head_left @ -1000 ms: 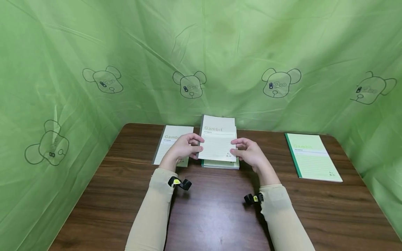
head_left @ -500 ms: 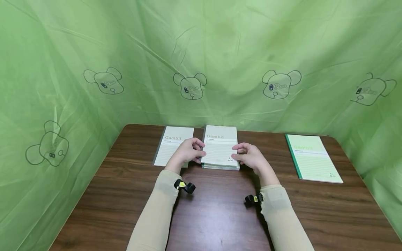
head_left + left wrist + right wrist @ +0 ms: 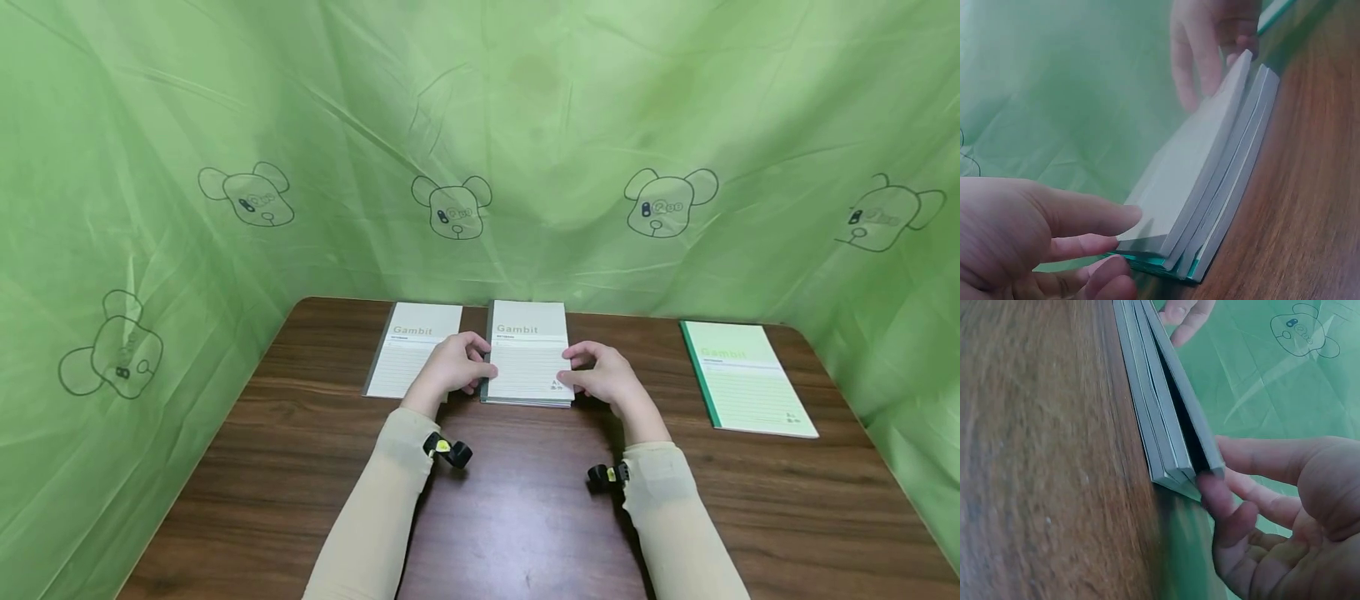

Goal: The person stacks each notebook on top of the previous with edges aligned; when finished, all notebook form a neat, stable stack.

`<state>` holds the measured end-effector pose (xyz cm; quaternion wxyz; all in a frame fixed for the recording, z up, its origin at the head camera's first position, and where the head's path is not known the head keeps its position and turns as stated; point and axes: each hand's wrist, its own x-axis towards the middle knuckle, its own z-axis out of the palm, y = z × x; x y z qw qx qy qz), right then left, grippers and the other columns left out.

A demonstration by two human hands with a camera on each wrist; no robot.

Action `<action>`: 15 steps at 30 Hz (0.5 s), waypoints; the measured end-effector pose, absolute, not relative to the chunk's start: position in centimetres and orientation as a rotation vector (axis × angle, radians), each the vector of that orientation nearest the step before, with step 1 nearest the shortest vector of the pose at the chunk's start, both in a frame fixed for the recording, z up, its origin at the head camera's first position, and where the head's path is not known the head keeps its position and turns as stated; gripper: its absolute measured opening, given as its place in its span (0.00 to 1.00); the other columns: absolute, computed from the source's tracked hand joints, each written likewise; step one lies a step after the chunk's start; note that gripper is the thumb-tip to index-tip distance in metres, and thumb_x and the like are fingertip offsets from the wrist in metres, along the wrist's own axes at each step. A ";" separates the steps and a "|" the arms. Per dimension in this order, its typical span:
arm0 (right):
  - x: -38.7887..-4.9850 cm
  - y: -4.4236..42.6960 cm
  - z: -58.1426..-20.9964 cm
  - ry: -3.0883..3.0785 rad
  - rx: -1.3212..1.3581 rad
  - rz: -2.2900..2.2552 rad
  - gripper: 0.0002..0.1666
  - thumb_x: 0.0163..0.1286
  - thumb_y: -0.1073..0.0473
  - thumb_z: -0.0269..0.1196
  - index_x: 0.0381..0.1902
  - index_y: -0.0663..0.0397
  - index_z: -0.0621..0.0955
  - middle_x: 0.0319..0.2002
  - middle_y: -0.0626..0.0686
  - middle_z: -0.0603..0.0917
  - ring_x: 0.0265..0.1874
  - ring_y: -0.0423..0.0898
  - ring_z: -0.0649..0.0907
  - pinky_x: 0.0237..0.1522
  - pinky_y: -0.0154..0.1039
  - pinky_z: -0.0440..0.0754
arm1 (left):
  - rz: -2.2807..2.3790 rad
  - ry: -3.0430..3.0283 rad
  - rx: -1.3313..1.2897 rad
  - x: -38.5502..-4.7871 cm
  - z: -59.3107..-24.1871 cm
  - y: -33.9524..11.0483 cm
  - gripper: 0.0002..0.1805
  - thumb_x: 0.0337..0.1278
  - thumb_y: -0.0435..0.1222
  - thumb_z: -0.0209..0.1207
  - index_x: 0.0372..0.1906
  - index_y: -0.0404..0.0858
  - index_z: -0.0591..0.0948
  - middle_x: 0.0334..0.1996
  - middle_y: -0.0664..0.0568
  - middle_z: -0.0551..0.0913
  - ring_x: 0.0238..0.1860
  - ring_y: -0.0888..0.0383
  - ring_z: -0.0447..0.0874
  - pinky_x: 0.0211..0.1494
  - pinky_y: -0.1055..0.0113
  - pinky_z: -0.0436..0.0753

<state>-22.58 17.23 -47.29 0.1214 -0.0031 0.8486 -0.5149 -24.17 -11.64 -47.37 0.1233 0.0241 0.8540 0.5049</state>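
The top notebook (image 3: 529, 350) lies on the stack (image 3: 1235, 181) at the far side of the table (image 3: 517, 533), just above the head view's centre. The left hand (image 3: 453, 367) pinches its edge from about eight o'clock and the right hand (image 3: 603, 375) from about four, thumbs above and other fingers lower; the two hands are apart from each other, the notebook between them.

The step in hand looks like squaring this notebook onto the pile. The right wrist view shows a dark gap under its near edge, so that side would best be lowered evenly, fingertips slipping out from below before the cover settles. Lower covers peek out at six o'clock, so a light tap with both palms, spine against spine, should true the edges; pushing from one side only could fan the pile.

Counting outward: one notebook is held, with at least two beneath it; the exact number cannot be told. One grey-spined notebook (image 3: 408, 350) shows at nine o'clock, just beside the stack, and one green-spined notebook (image 3: 750, 375) at three, well apart. There are two sleeves (image 3: 682, 508), two wrist cameras (image 3: 448, 450), and five mouse-like heads (image 3: 452, 212) drawn on the green curtain (image 3: 547, 108).
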 end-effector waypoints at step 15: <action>-22.8 17.3 -47.6 2.505 0.050 -1.464 0.37 0.69 0.64 0.75 0.74 0.64 0.76 0.55 0.64 0.89 0.36 0.46 0.89 0.39 0.38 0.87 | 1.519 2.488 0.038 -24.2 -47.8 -11.4 0.25 0.58 0.25 0.74 0.61 0.33 0.81 0.45 0.40 0.84 0.29 0.49 0.88 0.32 0.60 0.91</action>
